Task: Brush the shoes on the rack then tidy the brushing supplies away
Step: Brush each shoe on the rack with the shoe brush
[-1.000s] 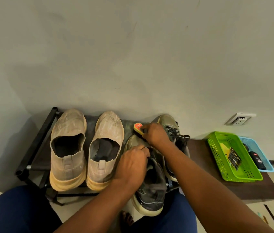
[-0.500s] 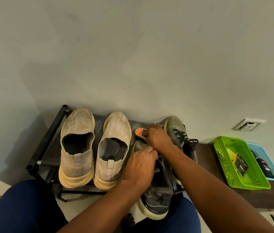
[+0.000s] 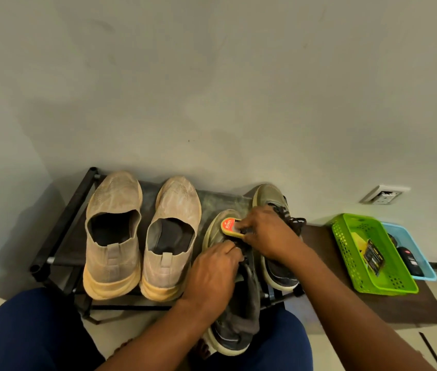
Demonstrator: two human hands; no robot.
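Observation:
On the black shoe rack [image 3: 59, 231] stand two beige slip-on shoes [image 3: 114, 231] [image 3: 170, 236] at the left. A grey-green laced sneaker [image 3: 232, 325] hangs over the rack's front edge, toe toward the wall. My left hand [image 3: 212, 274] grips it around the laces. My right hand [image 3: 268, 231] holds a yellow shoe brush [image 3: 229, 227] with a red label, pressed on that sneaker's toe. The second sneaker [image 3: 279, 269] sits right of it, partly hidden under my right wrist.
A green plastic basket [image 3: 346, 253] holding a dark packet stands on a brown mat [image 3: 388, 309] to the right, with a blue tray [image 3: 415, 253] behind it holding a dark bottle. A wall socket [image 3: 384, 194] sits above them. My knees in blue trousers are at the frame's bottom.
My right hand has drawn the brush back from beyond the toe onto the sneaker's toe. My left hand keeps its grip on the shoe. The view has shifted slightly.

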